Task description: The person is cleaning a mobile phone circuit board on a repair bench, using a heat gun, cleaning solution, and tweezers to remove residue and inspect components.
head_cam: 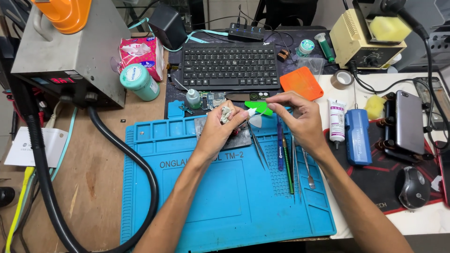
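Two bare hands meet over the top edge of a blue work mat (225,197), near the middle of a crowded bench. Left hand (219,127) is closed around a small crumpled wad of greyish cloth (226,114), pinched up between thumb and fingers. Right hand (296,117) grips a thin white-tipped stick (253,112) between thumb and fingertips, its tip pointing at the wad and just about touching it. Both hands hover above a small grey metal plate (240,138) that lies on the mat's upper part.

Just right of the plate, on the mat: tweezers (258,145), a blue-handled tool (280,150), a green-handled tool (287,168) and a slim metal pick (308,171), laid roughly parallel. A green plastic pick (259,107) lies right behind the hands.

Behind the mat sits a black keyboard (228,65), with a small clear bottle (192,98) and a bit of circuit board (210,99) at its front edge. An orange plastic square (301,83) lies to the keyboard's right. To the left stands a grey metal box (75,51), a thick black hose (140,168) curving from it round the mat's left side, and a teal tub (139,82) lies on its side beside the box. Far right: a white tube (336,119), a blue boxy tool (358,137), a phone in a clamp (408,122), a mouse (413,187).
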